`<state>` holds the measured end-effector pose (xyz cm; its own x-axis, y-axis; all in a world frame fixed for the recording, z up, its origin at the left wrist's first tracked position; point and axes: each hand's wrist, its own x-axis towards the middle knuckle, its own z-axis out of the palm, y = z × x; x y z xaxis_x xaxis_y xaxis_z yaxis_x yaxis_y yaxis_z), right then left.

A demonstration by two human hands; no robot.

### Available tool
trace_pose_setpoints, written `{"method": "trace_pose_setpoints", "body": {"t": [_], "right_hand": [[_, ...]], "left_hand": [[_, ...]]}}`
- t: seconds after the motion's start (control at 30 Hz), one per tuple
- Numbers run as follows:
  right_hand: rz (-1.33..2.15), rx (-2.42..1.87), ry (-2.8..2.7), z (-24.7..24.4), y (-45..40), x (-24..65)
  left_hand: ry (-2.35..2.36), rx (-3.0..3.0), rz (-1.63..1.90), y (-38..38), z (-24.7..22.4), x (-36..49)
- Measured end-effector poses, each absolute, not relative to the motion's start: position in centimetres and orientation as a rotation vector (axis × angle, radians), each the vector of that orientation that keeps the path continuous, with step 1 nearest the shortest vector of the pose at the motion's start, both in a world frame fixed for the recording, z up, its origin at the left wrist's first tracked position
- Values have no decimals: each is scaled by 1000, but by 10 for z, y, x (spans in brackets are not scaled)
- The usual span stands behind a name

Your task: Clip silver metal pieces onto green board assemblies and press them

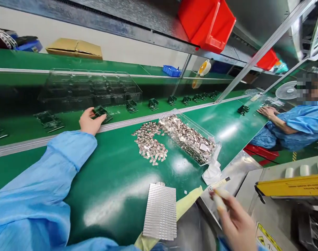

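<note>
My left hand (91, 122) reaches to the green strip behind the metal rail, its thumb and fingers closed around a green circuit board (99, 111). At the lower right, my right hand (233, 216) is raised near the table edge, with pale covers on its fingertips; the fingers are blurred and bent together, and whether they hold anything is unclear. A ribbed silver metal block (160, 212) lies near the front edge on a yellow cloth (188, 202). Small metal pieces (149, 143) form a loose pile mid-table, beside a clear tray (188, 137) full of similar pieces.
More circuit boards (48, 120) stand in a row along the back strip, before clear plastic trays (91, 87). A white crumpled bag (212, 172) and a marker (220, 183) lie right. Another person in blue (302, 122) sits far right. A yellow-fronted machine (292, 185) borders the right side.
</note>
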<state>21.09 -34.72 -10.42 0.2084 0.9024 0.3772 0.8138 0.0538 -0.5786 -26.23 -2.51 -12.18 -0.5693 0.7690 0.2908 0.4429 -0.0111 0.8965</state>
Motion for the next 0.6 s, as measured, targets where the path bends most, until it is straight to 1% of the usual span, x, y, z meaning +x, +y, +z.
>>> {"method": "trace_pose_setpoints", "body": {"t": [0.1,0.17,0.3,0.43,0.53,0.6], "right_hand": [[245,-1680,-1881,-96,-253,167],[131,-1854,-2073,-94,-194,139],[11,-1912,-2269,-95,-109,103],[-20,-1846,-2509,-95,-71,90],[-38,-1806,-2639,-98,-58,91],[-56,-1833,-2664,-101,-52,94]], "left_hand": [[1951,1353,1466,-6,-132,-269],[1871,1418,1388,0,-130,-265],[1759,1480,1449,-20,-131,-269],[1877,1621,1395,-81,-137,-318],[2161,1410,1384,-126,-137,-367],[2307,1273,1397,-144,-135,-393]]}}
